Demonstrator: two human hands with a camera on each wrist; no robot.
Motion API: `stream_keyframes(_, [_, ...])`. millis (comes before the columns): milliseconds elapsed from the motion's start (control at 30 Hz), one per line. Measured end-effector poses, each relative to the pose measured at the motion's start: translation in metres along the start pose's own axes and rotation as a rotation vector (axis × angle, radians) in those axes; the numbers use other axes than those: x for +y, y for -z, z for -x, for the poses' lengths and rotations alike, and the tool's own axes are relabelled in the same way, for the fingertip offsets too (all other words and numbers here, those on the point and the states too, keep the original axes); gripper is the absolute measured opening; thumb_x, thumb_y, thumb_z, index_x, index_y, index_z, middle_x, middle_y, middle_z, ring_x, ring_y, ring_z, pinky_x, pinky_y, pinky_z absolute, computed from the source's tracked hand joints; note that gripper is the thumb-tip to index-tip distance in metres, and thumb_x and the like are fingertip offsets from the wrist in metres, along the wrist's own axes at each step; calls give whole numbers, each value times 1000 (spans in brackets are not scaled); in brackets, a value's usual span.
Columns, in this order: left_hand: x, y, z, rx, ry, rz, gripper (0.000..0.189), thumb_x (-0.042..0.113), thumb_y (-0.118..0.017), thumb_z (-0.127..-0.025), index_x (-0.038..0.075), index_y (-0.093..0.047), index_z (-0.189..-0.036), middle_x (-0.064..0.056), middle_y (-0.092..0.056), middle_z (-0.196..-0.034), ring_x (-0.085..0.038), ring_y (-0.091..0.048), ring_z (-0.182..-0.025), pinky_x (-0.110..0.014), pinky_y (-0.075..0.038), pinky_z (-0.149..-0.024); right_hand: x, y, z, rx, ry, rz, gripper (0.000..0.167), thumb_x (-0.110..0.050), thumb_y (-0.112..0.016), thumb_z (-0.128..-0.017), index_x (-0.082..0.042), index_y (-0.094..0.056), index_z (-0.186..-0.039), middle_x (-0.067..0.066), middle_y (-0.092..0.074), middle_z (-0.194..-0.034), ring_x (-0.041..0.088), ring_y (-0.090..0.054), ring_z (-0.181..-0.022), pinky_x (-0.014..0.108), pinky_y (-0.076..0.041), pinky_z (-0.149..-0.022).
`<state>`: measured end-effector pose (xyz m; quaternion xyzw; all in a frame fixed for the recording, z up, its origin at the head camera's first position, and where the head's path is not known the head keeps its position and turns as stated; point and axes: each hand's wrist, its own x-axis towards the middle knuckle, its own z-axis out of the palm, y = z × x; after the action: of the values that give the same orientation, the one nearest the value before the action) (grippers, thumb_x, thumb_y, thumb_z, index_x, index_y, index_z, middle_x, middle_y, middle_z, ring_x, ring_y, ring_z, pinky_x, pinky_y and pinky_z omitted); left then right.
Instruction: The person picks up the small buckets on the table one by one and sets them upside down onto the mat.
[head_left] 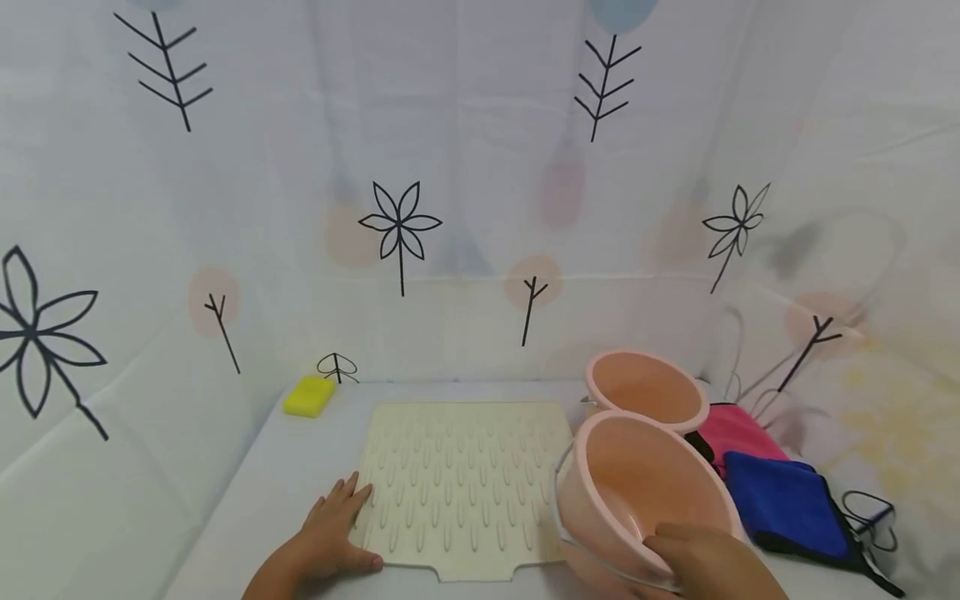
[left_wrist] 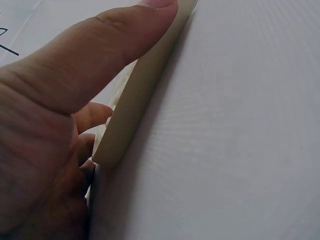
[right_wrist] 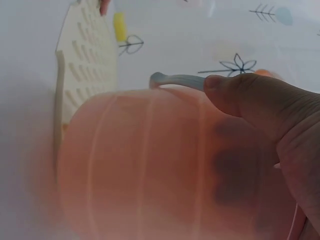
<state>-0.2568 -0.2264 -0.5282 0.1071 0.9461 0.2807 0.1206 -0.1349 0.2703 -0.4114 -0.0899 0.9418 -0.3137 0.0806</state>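
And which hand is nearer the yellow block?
Left hand: at the left edge of the board, in front of the yellow block. The right hand grips the front bucket, across the board.

The bare left hand (left_wrist: 50,115), thumb extended, touches a straight-edged cream board (left_wrist: 131,110). A smooth white surface (left_wrist: 240,125) adjoins the board.

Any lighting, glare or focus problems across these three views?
Head: fairly even light, mostly sharp, a small glint inside the near bucket; left wrist: dim, faint ripple lines across the white tabletop; right wrist: hazy, fingers of the right hand showing as dark smudges through the near bucket's wall.
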Motion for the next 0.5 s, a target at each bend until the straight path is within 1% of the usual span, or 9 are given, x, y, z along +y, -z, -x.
stream_keyframes(33, [0, 0, 0, 0, -1, 2, 124, 57, -96, -61, -1, -43, -157, -34, -22, -167, -58, -13, -155, -77, -9, -120, -1, 2, -3, 8, 95, 132, 22, -54, -76, -91, -33, -70, -94, -18, -55, -75, -1, -51, -72, 21, -43, -63])
stream_keyframes(67, [-1, -1, 0, 0, -2, 4, 124, 57, -96, -61, -1, -43, -157, -34, -22, -167, -58, -13, -155, -77, -9, -120, -3, 1, -5, 50, 169, 258, 23, -60, -76, -89, -38, -68, -91, -21, -51, -73, -4, -47, -68, 21, -40, -60])
stream_keyframes(100, [-1, -1, 0, 0, -1, 4, 124, 57, -97, -61, 0, -43, -157, -34, -22, -167, -59, -13, -155, -77, -9, -120, -6, 1, -8, 69, 217, 329, 24, -65, -74, -87, -42, -67, -88, -23, -48, -71, -6, -45, -67, 21, -39, -59])
stream_keyframes(200, [-3, -2, -1, -1, 3, -1, 124, 57, -96, -61, 0, -43, -157, -34, -22, -168, -58, -13, -155, -77, -9, -120, -15, -4, -13, 87, 189, 328, 29, -70, -71, -86, -42, -65, -84, -21, -46, -69, -5, -43, -65, 22, -38, -57])
stream_keyframes(233, [-3, -2, -2, -2, 5, -6, 123, 57, -96, -61, 1, -43, -157, -34, -22, -168, -58, -13, -155, -77, -9, -120, -18, -6, -15, 101, 191, 330, 31, -70, -71, -87, -41, -64, -81, -20, -45, -69, -4, -42, -64, 22, -38, -56])
stream_keyframes(300, [-4, -2, -4, -3, 6, -13, 123, 58, -96, -62, 1, -43, -157, -33, -22, -168, -57, -14, -155, -77, -9, -120, -22, -10, -20, 117, 201, 327, 34, -70, -72, -87, -39, -62, -79, -19, -44, -68, -3, -42, -63, 22, -38, -55])
stream_keyframes(500, [-5, -2, -5, -12, 17, -20, 123, 62, -94, -61, 1, -45, -156, -32, -24, -168, -55, -15, -156, -77, -9, -120, -32, -21, -34, 178, 256, 301, 36, -66, -77, -85, -35, -60, -79, -20, -42, -68, -4, -39, -64, 21, -37, -55])
